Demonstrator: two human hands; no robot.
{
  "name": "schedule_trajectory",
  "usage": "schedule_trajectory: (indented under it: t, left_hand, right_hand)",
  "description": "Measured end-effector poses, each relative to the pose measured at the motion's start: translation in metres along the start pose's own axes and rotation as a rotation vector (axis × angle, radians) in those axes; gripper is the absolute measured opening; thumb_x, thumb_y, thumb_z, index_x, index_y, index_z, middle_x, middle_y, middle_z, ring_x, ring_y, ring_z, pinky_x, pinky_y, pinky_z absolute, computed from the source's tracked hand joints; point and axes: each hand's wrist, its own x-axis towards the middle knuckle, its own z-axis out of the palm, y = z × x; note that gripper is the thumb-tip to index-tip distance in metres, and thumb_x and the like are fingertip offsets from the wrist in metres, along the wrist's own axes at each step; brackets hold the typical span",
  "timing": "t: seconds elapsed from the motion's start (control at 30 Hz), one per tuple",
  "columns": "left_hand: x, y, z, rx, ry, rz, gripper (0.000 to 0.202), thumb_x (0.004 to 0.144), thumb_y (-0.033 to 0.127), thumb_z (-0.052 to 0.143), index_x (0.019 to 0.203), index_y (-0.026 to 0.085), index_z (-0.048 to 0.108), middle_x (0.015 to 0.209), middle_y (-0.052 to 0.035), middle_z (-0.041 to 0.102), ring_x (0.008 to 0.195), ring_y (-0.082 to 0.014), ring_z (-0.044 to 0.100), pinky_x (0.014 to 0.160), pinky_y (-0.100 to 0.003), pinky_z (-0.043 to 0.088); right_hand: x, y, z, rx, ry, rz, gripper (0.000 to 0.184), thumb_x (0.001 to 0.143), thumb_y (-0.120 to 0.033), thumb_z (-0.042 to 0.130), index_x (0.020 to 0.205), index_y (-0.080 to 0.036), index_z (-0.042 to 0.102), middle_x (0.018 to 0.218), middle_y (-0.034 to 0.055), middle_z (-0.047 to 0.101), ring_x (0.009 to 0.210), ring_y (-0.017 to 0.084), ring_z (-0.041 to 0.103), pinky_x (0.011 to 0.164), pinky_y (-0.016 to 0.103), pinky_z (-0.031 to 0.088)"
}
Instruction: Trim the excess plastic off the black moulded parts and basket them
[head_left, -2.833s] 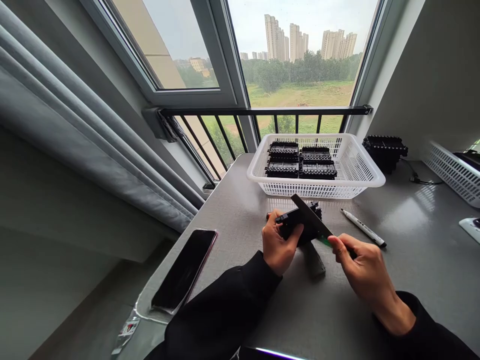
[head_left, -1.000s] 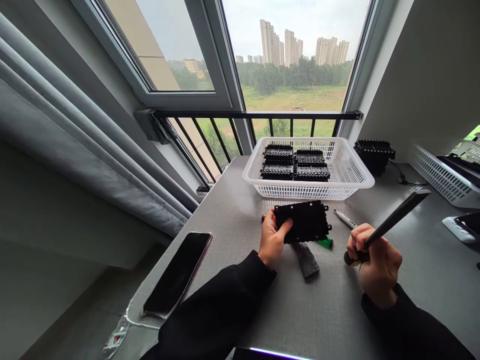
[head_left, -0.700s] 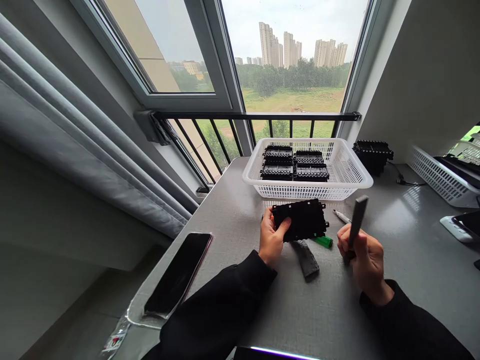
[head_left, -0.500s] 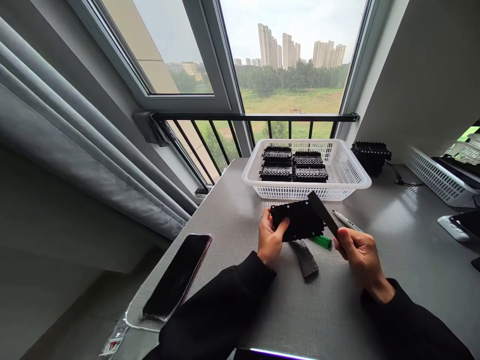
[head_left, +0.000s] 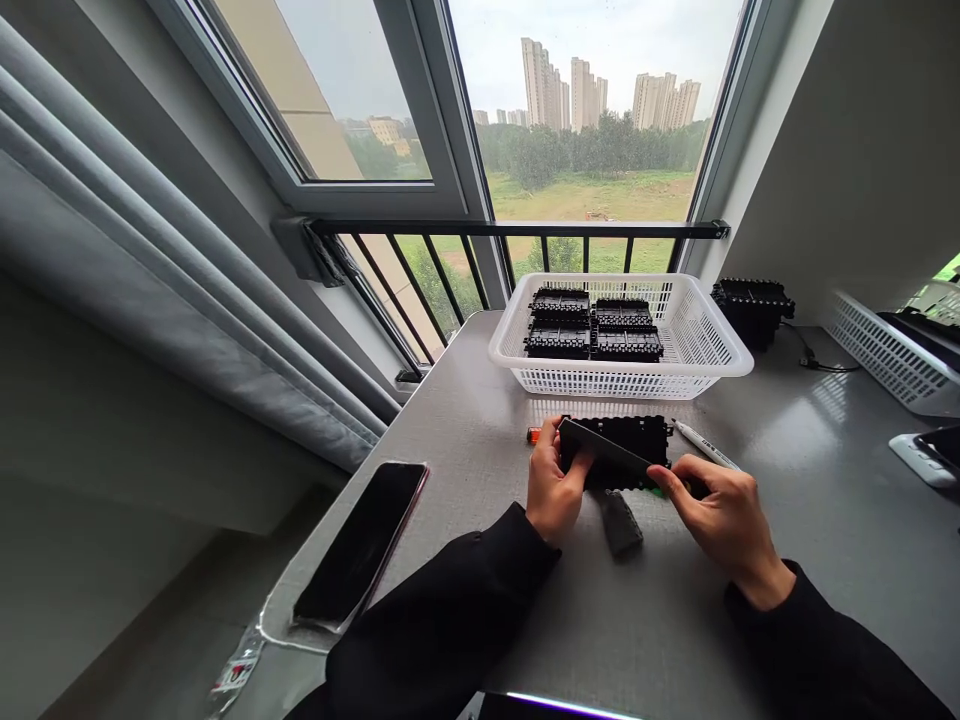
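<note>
My left hand (head_left: 553, 488) grips the left end of a flat black plastic part (head_left: 634, 437) held just above the grey table (head_left: 660, 620). My right hand (head_left: 721, 515) is closed on the handle end of a long dark flat tool (head_left: 600, 448), whose blade lies across the front face of the part, pointing left toward my left thumb. Under the part a green lighter and a dark grey strip (head_left: 621, 522) lie on the table; the lighter is mostly hidden.
A white basket (head_left: 705, 345) behind holds stacked black parts (head_left: 594, 325). A white marker (head_left: 705, 446) lies right of the held part. A phone (head_left: 361, 542) rests near the left table edge. More black parts (head_left: 751, 300) and another white basket (head_left: 877, 345) stand at right.
My right hand swung the tool out to the right, then up, then back down; its blade now lies flat across the part. My left hand kept hold of the part.
</note>
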Motion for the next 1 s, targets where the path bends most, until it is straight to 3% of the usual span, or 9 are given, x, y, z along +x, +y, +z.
schedule_trajectory:
  t: [0.2, 0.43, 0.67, 0.83, 1.0]
  left_hand:
    - [0.005, -0.002, -0.002, -0.042, 0.085, 0.008, 0.025, 0.075, 0.024, 0.069, 0.095, 0.02, 0.054, 0.087, -0.0023, 0.064, 0.088, -0.0199, 0.061, 0.084, -0.032, 0.046]
    - [0.005, -0.004, -0.003, -0.046, 0.069, -0.009, 0.025, 0.072, 0.024, 0.072, 0.09, 0.021, 0.055, 0.083, -0.0014, 0.064, 0.086, -0.0202, 0.062, 0.084, -0.033, 0.048]
    - [0.006, -0.003, -0.002, -0.07, 0.125, -0.001, 0.031, 0.072, 0.025, 0.072, 0.096, 0.022, 0.053, 0.087, -0.002, 0.064, 0.091, -0.0209, 0.062, 0.085, -0.033, 0.048]
    - [0.006, -0.006, -0.003, -0.032, 0.087, 0.029, 0.031, 0.072, 0.024, 0.072, 0.097, 0.021, 0.053, 0.088, -0.0025, 0.064, 0.089, -0.0206, 0.062, 0.086, -0.034, 0.048]
    - [0.007, -0.008, -0.004, -0.03, 0.087, 0.023, 0.029, 0.074, 0.024, 0.069, 0.097, 0.021, 0.053, 0.088, -0.0024, 0.064, 0.087, -0.0198, 0.062, 0.085, -0.033, 0.048]
  right_hand:
    - [0.002, 0.005, -0.006, -0.071, 0.169, 0.106, 0.05, 0.088, -0.062, 0.051, 0.061, -0.02, 0.058, 0.05, -0.0024, 0.046, 0.045, 0.012, 0.041, 0.051, 0.025, 0.03]
    - [0.001, 0.001, -0.004, -0.057, 0.081, 0.001, 0.049, 0.09, -0.06, 0.051, 0.062, -0.02, 0.058, 0.05, -0.0021, 0.047, 0.045, 0.013, 0.041, 0.052, 0.026, 0.029]
    - [0.003, 0.002, -0.012, -0.153, 0.251, 0.067, 0.048, 0.091, -0.058, 0.05, 0.063, -0.02, 0.057, 0.051, -0.0025, 0.049, 0.046, 0.012, 0.042, 0.053, 0.026, 0.03]
    - [0.001, -0.001, -0.006, -0.122, 0.17, -0.028, 0.047, 0.09, -0.058, 0.052, 0.065, -0.019, 0.061, 0.054, -0.0017, 0.054, 0.047, 0.012, 0.046, 0.053, 0.026, 0.03]
    - [0.002, 0.001, -0.007, -0.168, 0.175, 0.104, 0.05, 0.09, -0.061, 0.048, 0.064, -0.02, 0.058, 0.05, -0.0019, 0.049, 0.046, 0.013, 0.042, 0.052, 0.026, 0.029]
